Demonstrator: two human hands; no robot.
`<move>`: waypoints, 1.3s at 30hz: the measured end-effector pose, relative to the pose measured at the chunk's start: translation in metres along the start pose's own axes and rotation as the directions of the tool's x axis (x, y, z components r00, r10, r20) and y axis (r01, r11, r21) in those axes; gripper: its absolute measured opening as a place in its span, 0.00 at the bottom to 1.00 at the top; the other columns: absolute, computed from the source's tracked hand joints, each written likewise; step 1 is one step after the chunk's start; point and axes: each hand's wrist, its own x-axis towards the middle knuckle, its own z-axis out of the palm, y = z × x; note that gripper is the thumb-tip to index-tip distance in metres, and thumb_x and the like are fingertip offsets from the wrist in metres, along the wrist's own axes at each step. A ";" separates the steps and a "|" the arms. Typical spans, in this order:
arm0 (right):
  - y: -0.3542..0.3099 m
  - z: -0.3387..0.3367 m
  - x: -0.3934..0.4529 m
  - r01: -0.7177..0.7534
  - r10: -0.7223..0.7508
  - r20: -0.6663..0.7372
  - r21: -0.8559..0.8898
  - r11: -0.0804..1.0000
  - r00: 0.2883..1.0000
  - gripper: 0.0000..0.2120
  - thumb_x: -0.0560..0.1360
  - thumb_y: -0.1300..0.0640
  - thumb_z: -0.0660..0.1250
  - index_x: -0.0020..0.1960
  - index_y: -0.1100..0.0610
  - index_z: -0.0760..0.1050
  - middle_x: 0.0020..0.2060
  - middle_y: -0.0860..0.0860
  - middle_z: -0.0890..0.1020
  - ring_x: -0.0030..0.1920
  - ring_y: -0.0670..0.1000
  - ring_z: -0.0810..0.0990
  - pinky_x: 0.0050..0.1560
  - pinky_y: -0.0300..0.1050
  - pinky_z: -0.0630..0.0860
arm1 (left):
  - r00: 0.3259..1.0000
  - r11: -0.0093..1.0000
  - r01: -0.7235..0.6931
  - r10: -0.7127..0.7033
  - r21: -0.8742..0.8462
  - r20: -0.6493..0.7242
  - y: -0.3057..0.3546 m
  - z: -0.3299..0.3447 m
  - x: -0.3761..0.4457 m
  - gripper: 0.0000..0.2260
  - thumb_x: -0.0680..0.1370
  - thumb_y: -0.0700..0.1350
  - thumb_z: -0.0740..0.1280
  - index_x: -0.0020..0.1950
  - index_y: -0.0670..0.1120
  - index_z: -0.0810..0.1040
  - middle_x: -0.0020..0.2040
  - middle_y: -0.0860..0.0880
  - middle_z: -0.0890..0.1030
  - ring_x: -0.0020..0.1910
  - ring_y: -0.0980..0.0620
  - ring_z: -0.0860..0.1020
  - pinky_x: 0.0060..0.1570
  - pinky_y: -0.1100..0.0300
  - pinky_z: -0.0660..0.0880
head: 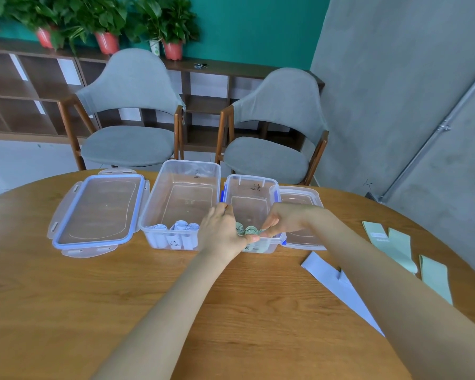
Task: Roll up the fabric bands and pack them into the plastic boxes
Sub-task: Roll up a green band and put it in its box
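Two clear plastic boxes stand open on the wooden table. The larger box holds three pale lilac rolls against its near wall. In the smaller box to its right, green rolls stand at the near wall. My left hand and my right hand meet over that near wall, fingers pinched on the green rolls. Flat bands lie to the right: a lilac one and two green ones.
The large lid with a blue seal lies left of the boxes. A smaller lid lies right of the small box, partly under my right wrist. Two grey chairs stand behind the table.
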 end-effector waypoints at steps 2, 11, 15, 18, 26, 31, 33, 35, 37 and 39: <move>-0.001 0.002 0.004 -0.016 0.015 -0.026 -0.020 1.000 1.000 0.14 0.75 0.49 0.68 0.59 0.50 0.80 0.54 0.45 0.83 0.53 0.45 0.80 0.60 0.47 0.76 | 1.000 1.000 0.000 0.000 0.000 0.000 0.000 -0.001 0.000 0.36 0.67 0.68 0.68 0.65 0.44 0.71 0.65 0.51 0.69 0.64 0.51 0.66 0.57 0.57 0.69; -0.003 0.011 0.006 -0.089 0.072 -0.144 -0.117 0.989 0.987 0.13 0.73 0.48 0.69 0.57 0.45 0.81 0.49 0.42 0.84 0.49 0.47 0.80 0.54 0.50 0.78 | 1.000 1.000 0.003 -0.004 0.027 0.014 0.002 -0.002 -0.001 0.37 0.68 0.67 0.68 0.66 0.43 0.70 0.66 0.51 0.68 0.65 0.50 0.66 0.57 0.57 0.68; -0.007 0.013 0.001 -0.092 0.071 -0.171 -0.121 0.988 0.983 0.13 0.74 0.47 0.68 0.58 0.46 0.80 0.52 0.42 0.83 0.52 0.48 0.79 0.56 0.50 0.76 | 1.000 1.000 0.008 -0.008 0.027 0.024 0.003 -0.004 -0.002 0.37 0.68 0.67 0.67 0.67 0.43 0.69 0.67 0.51 0.68 0.66 0.50 0.65 0.58 0.56 0.68; -0.007 0.014 -0.001 -0.074 0.053 -0.178 -0.114 0.991 0.983 0.14 0.74 0.47 0.68 0.58 0.47 0.80 0.52 0.42 0.83 0.52 0.48 0.79 0.54 0.50 0.78 | 1.000 1.000 0.007 -0.007 0.028 0.017 0.003 -0.004 -0.003 0.36 0.68 0.67 0.67 0.67 0.44 0.70 0.66 0.51 0.68 0.66 0.51 0.66 0.57 0.57 0.69; -0.010 0.006 -0.015 -0.019 0.012 -0.097 -0.064 0.998 0.995 0.17 0.77 0.48 0.65 0.62 0.53 0.78 0.58 0.47 0.81 0.56 0.48 0.78 0.58 0.45 0.76 | 1.000 1.000 -0.002 0.002 0.030 0.017 0.003 -0.003 -0.004 0.35 0.69 0.68 0.66 0.66 0.44 0.70 0.68 0.51 0.67 0.67 0.51 0.66 0.58 0.56 0.69; -0.011 0.004 -0.010 0.000 -0.004 -0.063 -0.060 0.998 0.998 0.17 0.77 0.49 0.65 0.64 0.53 0.76 0.60 0.47 0.80 0.56 0.47 0.78 0.57 0.40 0.74 | 1.000 0.999 -0.008 0.008 0.036 0.014 0.003 -0.005 -0.005 0.35 0.69 0.68 0.66 0.66 0.44 0.69 0.67 0.51 0.68 0.66 0.51 0.66 0.57 0.57 0.69; -0.009 0.005 -0.007 0.004 -0.009 -0.065 -0.074 0.997 0.998 0.17 0.78 0.48 0.65 0.64 0.53 0.77 0.59 0.48 0.80 0.56 0.47 0.78 0.57 0.41 0.75 | 1.000 0.999 -0.004 0.003 0.034 0.013 0.003 -0.005 -0.005 0.35 0.69 0.68 0.66 0.66 0.44 0.70 0.67 0.51 0.68 0.66 0.51 0.66 0.56 0.57 0.70; -0.008 0.005 -0.005 0.004 -0.010 -0.065 -0.089 0.996 0.998 0.17 0.78 0.49 0.64 0.64 0.53 0.77 0.59 0.48 0.81 0.56 0.48 0.79 0.58 0.42 0.75 | 1.000 1.000 -0.003 0.003 0.030 0.010 0.003 -0.005 -0.005 0.35 0.69 0.68 0.66 0.66 0.44 0.70 0.67 0.51 0.68 0.66 0.51 0.66 0.56 0.57 0.70; -0.007 0.006 -0.005 0.004 -0.012 -0.073 -0.103 0.995 0.997 0.16 0.78 0.49 0.64 0.63 0.53 0.77 0.58 0.48 0.81 0.55 0.48 0.79 0.58 0.43 0.76 | 1.000 1.000 -0.005 0.005 0.024 0.010 0.003 -0.005 -0.005 0.35 0.69 0.67 0.66 0.66 0.44 0.69 0.67 0.52 0.68 0.66 0.51 0.66 0.56 0.57 0.70; -0.006 0.007 -0.005 0.001 -0.012 -0.092 -0.117 0.993 0.996 0.16 0.77 0.49 0.65 0.63 0.52 0.78 0.57 0.47 0.81 0.54 0.48 0.79 0.55 0.43 0.76 | 1.000 1.000 -0.006 0.006 0.021 0.009 0.003 -0.005 -0.006 0.35 0.69 0.67 0.67 0.67 0.44 0.69 0.67 0.52 0.68 0.66 0.51 0.66 0.56 0.57 0.69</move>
